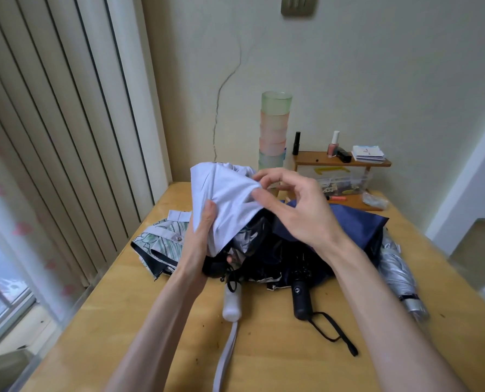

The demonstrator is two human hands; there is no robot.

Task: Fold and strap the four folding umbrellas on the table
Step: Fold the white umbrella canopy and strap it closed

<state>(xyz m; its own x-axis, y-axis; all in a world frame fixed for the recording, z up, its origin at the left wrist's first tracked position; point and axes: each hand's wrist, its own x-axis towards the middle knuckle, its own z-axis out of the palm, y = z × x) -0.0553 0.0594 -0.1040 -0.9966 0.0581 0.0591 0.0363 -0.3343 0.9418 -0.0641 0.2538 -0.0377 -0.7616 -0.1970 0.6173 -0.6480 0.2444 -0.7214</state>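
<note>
Lavender umbrella point(224, 199) is held up over the middle of the tabletop point(150, 321), canopy loose and unstrapped. Its white handle point(232, 304) hangs down toward the near edge and touches the wood.

Left hand point(198, 236) grips the canopy from the left side, thumb pressed on top of the fabric, other fingers hidden under it; forearm comes up from the near edge. Right hand point(300, 207) reaches in from the right, palm down, thumb and index pinching a fold at the canopy's upper right. Its other fingers are curled loosely above.

Navy umbrella point(334, 224) lies just behind and under the hands, unfolded, black handle point(302, 299) pointing to the near edge. Silver umbrella point(399, 275) lies at the right edge, bunched. Leaf-print umbrella point(162, 241) lies toward the left edge, crumpled.

Stack of cups point(273, 131) and wooden shelf point(343, 162) stand at the far edge.
</note>
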